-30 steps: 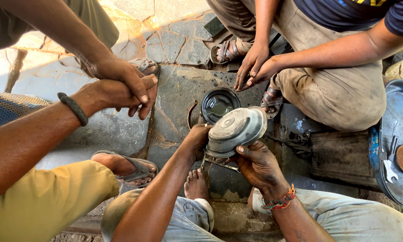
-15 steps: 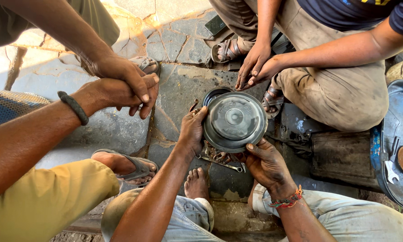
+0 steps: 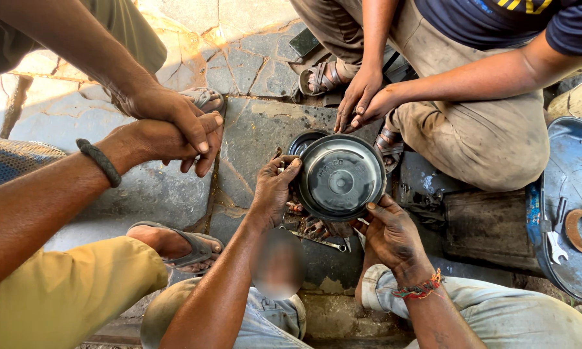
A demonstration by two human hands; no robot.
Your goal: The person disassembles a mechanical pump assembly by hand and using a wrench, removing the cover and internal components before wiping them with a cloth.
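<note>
Both my hands hold a round dark metal cover (image 3: 340, 178), its flat dished face turned up toward me. My left hand (image 3: 275, 187) grips its left rim with the fingers curled over the edge. My right hand (image 3: 391, 232), with a red thread band at the wrist, holds the lower right rim. The cover is above a second dark round part (image 3: 302, 141), of which only the upper left edge shows. Small greasy metal parts and a wrench (image 3: 320, 243) lie on the stone floor under the cover.
A person on the left rests clasped hands (image 3: 174, 129) over a knee, a dark band on the wrist. Opposite, a seated person's hands (image 3: 362, 97) hang close to the cover's far edge. A blue lid (image 3: 572, 194) at right carries a spanner and a rusty ring.
The cover was tilted with its pale domed side showing. It has been turned so that its dark dished face points up, and it now sits over the other round part.
</note>
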